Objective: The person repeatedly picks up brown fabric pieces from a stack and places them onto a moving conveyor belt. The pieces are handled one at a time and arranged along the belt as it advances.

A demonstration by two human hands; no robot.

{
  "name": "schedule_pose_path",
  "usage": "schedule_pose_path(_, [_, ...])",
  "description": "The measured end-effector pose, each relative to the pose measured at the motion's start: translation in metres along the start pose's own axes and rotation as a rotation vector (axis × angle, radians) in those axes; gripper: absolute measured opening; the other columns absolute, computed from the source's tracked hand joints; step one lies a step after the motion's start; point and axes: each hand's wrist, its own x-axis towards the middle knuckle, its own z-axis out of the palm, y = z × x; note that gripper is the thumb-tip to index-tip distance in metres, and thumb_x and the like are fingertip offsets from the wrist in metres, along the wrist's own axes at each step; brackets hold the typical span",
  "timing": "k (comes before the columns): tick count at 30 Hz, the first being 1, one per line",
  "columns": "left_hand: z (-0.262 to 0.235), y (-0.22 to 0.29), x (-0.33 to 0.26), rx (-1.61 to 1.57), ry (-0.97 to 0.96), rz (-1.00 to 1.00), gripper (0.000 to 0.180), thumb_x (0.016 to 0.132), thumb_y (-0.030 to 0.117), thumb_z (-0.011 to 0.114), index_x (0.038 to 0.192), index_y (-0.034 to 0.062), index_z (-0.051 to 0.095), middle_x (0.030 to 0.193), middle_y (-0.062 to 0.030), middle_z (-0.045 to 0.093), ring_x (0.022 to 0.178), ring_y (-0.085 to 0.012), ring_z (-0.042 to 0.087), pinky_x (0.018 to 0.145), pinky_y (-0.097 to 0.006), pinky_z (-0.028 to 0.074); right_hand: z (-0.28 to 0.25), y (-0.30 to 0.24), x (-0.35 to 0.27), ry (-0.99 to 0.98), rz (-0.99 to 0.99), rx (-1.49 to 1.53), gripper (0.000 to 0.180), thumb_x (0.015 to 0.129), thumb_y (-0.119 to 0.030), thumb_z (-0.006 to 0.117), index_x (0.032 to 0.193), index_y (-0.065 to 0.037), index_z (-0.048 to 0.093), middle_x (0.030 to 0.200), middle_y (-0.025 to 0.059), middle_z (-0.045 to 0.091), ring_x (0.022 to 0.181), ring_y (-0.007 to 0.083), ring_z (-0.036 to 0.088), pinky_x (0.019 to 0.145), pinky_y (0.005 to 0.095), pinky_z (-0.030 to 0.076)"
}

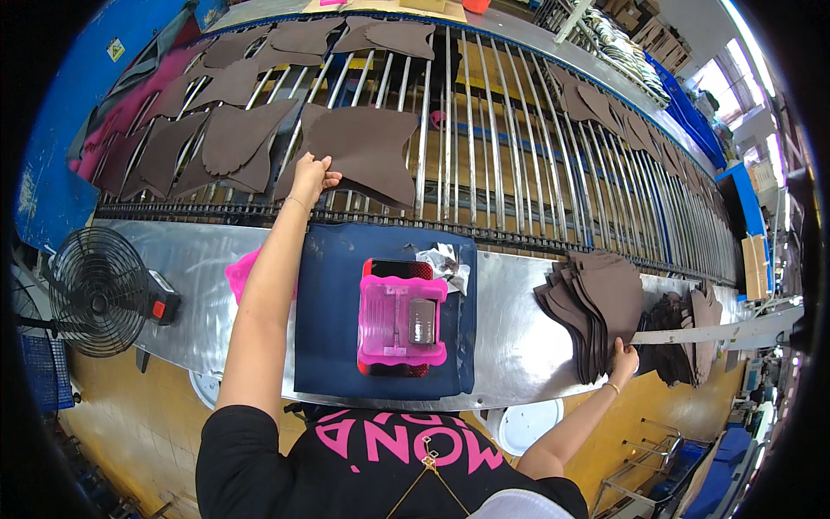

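My left hand (pixel 314 177) reaches far forward over a roller conveyor, its fingers closed on the near left edge of a flat brown cut piece (pixel 363 143). That piece lies across the metal rods, overlapping another piece under it. At the right, my right hand (pixel 621 363) is at the lower right edge of a fanned stack of brown cut pieces (pixel 596 303) on the metal table (pixel 519 346). Its thumb and fingers pinch the edge there; how many pieces they hold I cannot tell.
More brown pieces (pixel 246 143) lie on the conveyor rods (pixel 497 130). A pink tray (pixel 380 320) sits on a dark blue pad (pixel 328 346) between my arms. A black fan (pixel 99 290) stands at the left. A pale bar (pixel 718 333) juts in beside the right hand.
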Motion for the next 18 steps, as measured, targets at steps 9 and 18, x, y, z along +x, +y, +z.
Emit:
schedule_pose_path(9, [-0.009, 0.026, -0.029, 0.578, 0.175, 0.047, 0.066, 0.084, 0.023, 0.066, 0.13, -0.0008, 0.025, 0.069, -0.0091, 0.057, 0.044, -0.0178, 0.057, 0.037, -0.027, 0.045, -0.012, -0.014, -0.003, 0.089, 0.085, -0.031, 0.066, 0.071, -0.039, 0.078, 0.111, 0.01, 0.056, 0.107, 0.026, 0.063, 0.098, 0.0401, 0.061, 0.084, 0.0434, 0.048])
schedule_pose_path(18, [0.004, 0.069, -0.101, 0.591, -0.23, 0.307, 0.055, 0.085, 0.025, 0.067, 0.128, 0.0004, 0.043, 0.07, -0.0089, 0.059, 0.042, -0.0142, 0.055, 0.038, -0.025, 0.044, -0.129, -0.128, -0.078, 0.183, -0.388, 0.32, 0.036, 0.097, -0.021, 0.048, 0.129, -0.005, 0.047, 0.063, 0.0227, 0.058, 0.041, 0.0246, 0.054, 0.037, 0.0383, 0.039])
